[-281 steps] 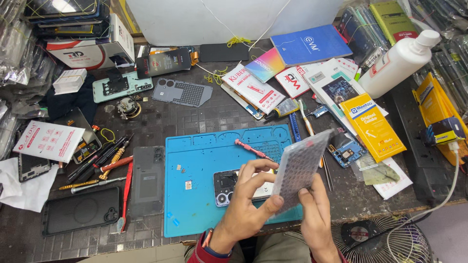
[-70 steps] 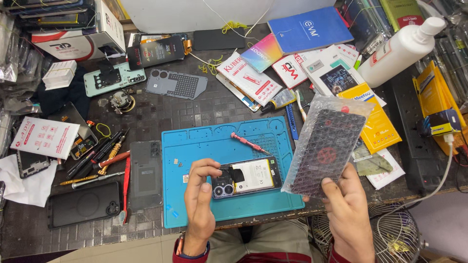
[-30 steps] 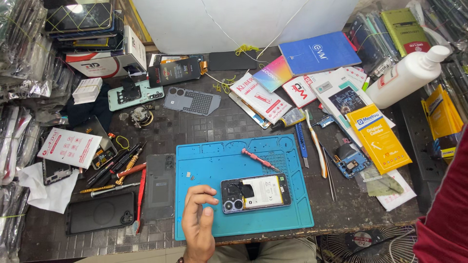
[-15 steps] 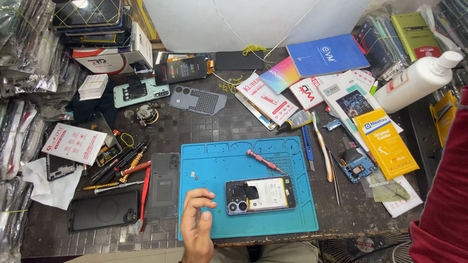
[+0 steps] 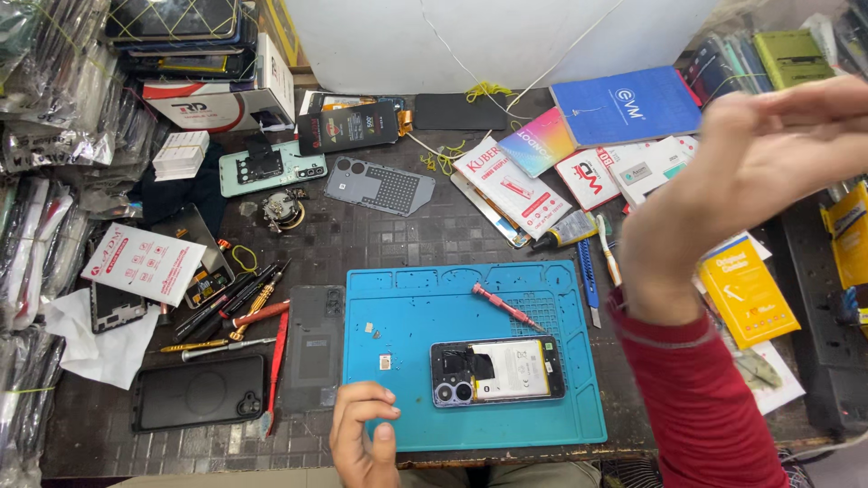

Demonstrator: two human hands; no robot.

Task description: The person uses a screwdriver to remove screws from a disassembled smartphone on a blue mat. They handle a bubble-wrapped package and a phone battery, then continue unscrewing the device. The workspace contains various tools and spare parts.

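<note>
The opened phone [image 5: 498, 370] lies flat, back cover removed, on the blue repair mat [image 5: 425, 298], near the mat's front edge and right of its centre, camera end pointing left. The left hand [image 5: 364, 436] rests at the front-left corner of the mat, fingers loosely curled, grasping nothing; it sits just beside the phone's camera end without touching it. The right hand [image 5: 768, 172] is raised above the right side of the worktop, well apart from the phone, fingers extended and blurred; nothing is visible in its grasp. A red-handled screwdriver [image 5: 506, 307] lies on the mat behind the phone. The detached dark back cover [image 5: 312, 348] lies on the worktop against the mat's left edge. A black phone [image 5: 199, 391] lies near the worktop's front-left corner.
</note>
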